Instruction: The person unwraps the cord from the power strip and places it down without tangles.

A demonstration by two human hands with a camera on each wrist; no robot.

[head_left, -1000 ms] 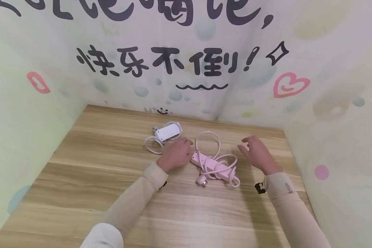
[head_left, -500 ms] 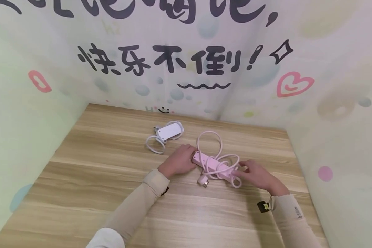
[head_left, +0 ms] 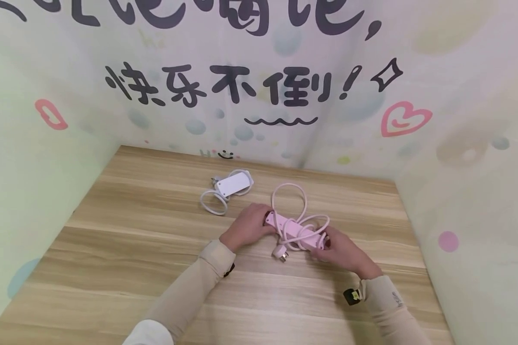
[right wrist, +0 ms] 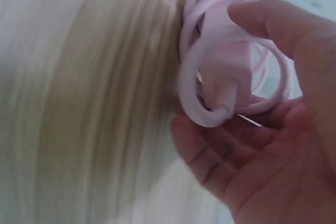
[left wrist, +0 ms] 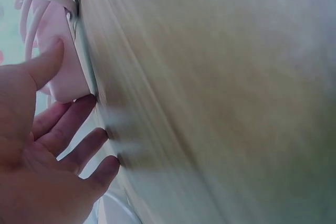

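A pink power strip [head_left: 291,227] lies on the wooden table, its pink cord [head_left: 304,191] looped loosely over it and a plug [head_left: 280,252] resting at its near side. My left hand [head_left: 248,226] grips its left end; in the left wrist view the thumb presses the strip's side [left wrist: 71,72] and fingertips reach around the end near the tabletop. At the other end, my right hand [head_left: 344,250] holds the strip between thumb and fingers. The right wrist view shows that hand [right wrist: 283,129] around the strip's end [right wrist: 226,61], where the cord comes out in a loop.
Behind my left hand lies a white power strip [head_left: 234,183] with its own coiled cord [head_left: 213,202]. The wood-grain table [head_left: 155,201] meets a printed backdrop [head_left: 190,124] at the back and on both sides.
My right hand has come down from beyond the pink power strip to grip its right end. My left hand has closed in on the left end. The strip stays in about the same place.
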